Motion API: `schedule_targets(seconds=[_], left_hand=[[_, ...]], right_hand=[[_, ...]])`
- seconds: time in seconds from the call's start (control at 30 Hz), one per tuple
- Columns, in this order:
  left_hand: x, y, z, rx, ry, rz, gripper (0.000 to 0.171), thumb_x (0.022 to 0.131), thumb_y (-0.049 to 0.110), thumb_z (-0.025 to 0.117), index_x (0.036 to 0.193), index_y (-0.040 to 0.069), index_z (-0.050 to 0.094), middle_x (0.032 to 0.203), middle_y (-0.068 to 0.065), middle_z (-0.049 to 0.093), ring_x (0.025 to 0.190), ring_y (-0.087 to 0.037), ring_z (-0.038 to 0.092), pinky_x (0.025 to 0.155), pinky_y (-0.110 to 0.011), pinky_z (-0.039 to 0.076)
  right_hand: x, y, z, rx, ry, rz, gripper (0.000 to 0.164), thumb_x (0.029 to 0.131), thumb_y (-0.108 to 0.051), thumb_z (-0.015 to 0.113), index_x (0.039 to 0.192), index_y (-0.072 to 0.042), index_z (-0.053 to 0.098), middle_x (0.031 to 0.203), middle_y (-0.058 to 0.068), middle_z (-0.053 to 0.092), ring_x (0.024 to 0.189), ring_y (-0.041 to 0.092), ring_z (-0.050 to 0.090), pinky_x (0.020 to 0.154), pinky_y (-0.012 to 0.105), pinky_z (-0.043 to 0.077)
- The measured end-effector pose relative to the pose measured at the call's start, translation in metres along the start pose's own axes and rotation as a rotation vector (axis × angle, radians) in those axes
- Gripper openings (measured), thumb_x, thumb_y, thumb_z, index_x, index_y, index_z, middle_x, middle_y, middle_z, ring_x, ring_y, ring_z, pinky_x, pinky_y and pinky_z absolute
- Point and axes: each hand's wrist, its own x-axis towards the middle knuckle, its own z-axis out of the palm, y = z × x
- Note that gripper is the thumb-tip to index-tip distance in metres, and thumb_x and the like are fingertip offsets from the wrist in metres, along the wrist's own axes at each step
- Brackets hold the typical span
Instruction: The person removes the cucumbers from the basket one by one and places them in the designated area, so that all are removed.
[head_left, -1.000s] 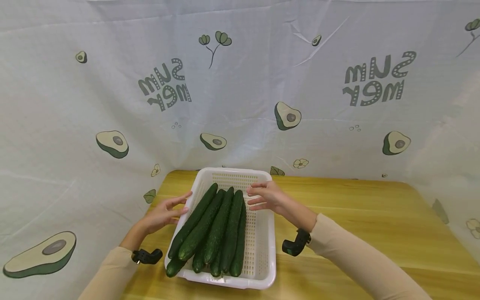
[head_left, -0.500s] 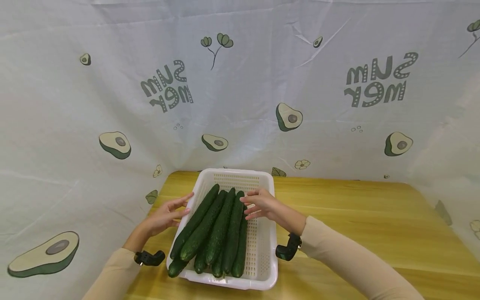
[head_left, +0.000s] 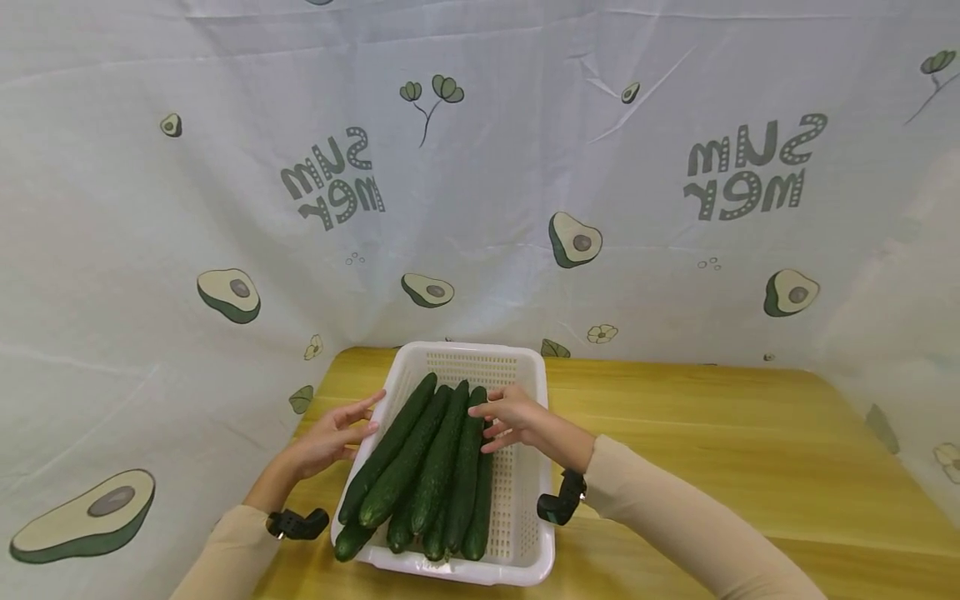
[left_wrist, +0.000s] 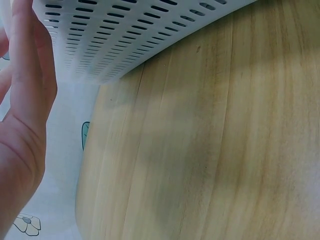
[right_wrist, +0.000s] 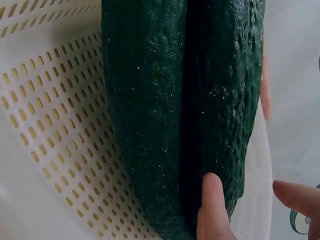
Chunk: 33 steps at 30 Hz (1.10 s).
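Several long dark green cucumbers lie piled in a white perforated plastic basket, most in its left part. My left hand is at the basket's left rim, fingers extended, its fingertips right at the edge. Over the far ends of the rightmost cucumbers is my right hand, thumb and fingers spread apart. In the right wrist view, one digit overlaps a bumpy cucumber, while another stays off to the side. The left wrist view shows the left hand beside the basket's slotted outer wall.
The basket stands on a yellowish wooden table, near its left end. A white curtain printed with avocados hangs behind and along the sides. Each wrist wears a black camera mount. Slotted basket floor shows right of the cucumbers.
My right hand has moved left and slightly down, from above the basket's right side to the rightmost cucumbers' far ends. My left hand stays at the rim.
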Motion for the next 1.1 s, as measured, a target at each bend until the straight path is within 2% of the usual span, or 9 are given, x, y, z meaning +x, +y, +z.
schedule_targets(seconds=[0.2,0.37,0.53,0.63,0.87,1.1], left_hand=[[-0.001,-0.001,-0.001,0.003,0.002,0.002,0.062,0.105,0.009,0.052,0.16,0.012,0.022,0.131,-0.018,0.043,0.098,-0.019,0.064,0.076,-0.037,0.06],[-0.001,-0.001,-0.001,-0.012,-0.011,0.002,0.062,0.105,0.008,0.051,0.16,0.011,0.021,0.131,-0.016,0.044,0.101,-0.02,0.064,0.078,-0.039,0.06],[0.0,-0.001,-0.001,-0.019,-0.018,0.007,0.062,0.105,0.007,0.05,0.16,0.011,0.021,0.131,-0.016,0.043,0.102,-0.02,0.064,0.079,-0.04,0.06],[0.0,-0.002,-0.002,-0.019,-0.019,0.009,0.061,0.105,0.008,0.05,0.16,0.012,0.022,0.131,-0.016,0.043,0.102,-0.02,0.063,0.079,-0.04,0.06],[0.0,-0.003,-0.003,-0.027,-0.03,0.01,0.061,0.106,0.007,0.049,0.16,0.012,0.021,0.132,-0.017,0.042,0.102,-0.019,0.063,0.078,-0.039,0.06],[0.001,-0.002,-0.002,-0.03,-0.027,0.012,0.061,0.106,0.007,0.049,0.16,0.013,0.021,0.132,-0.015,0.044,0.101,-0.02,0.064,0.078,-0.039,0.06]], right_hand=[[0.002,0.002,0.004,0.016,-0.003,0.032,0.073,0.093,-0.001,0.067,0.148,0.016,0.022,0.134,0.042,0.037,0.115,0.057,0.052,0.077,0.053,0.059],[0.005,0.006,0.007,0.023,-0.008,0.072,0.073,0.094,-0.002,0.067,0.147,0.017,0.021,0.137,0.044,0.035,0.118,0.061,0.048,0.078,0.052,0.059],[0.007,0.009,0.01,0.046,-0.022,0.098,0.078,0.095,-0.002,0.066,0.15,0.014,0.014,0.142,0.047,0.028,0.121,0.063,0.044,0.078,0.054,0.058],[0.008,0.012,0.01,0.054,-0.026,0.107,0.078,0.095,-0.001,0.066,0.15,0.014,0.014,0.141,0.048,0.028,0.118,0.064,0.045,0.078,0.055,0.058],[0.009,0.016,0.01,0.018,-0.032,0.118,0.074,0.093,-0.003,0.07,0.146,0.017,0.022,0.126,0.042,0.043,0.103,0.059,0.059,0.072,0.05,0.06],[0.011,0.012,0.008,-0.007,-0.034,0.12,0.071,0.093,0.0,0.069,0.145,0.017,0.025,0.124,0.043,0.047,0.1,0.055,0.062,0.071,0.049,0.061]])
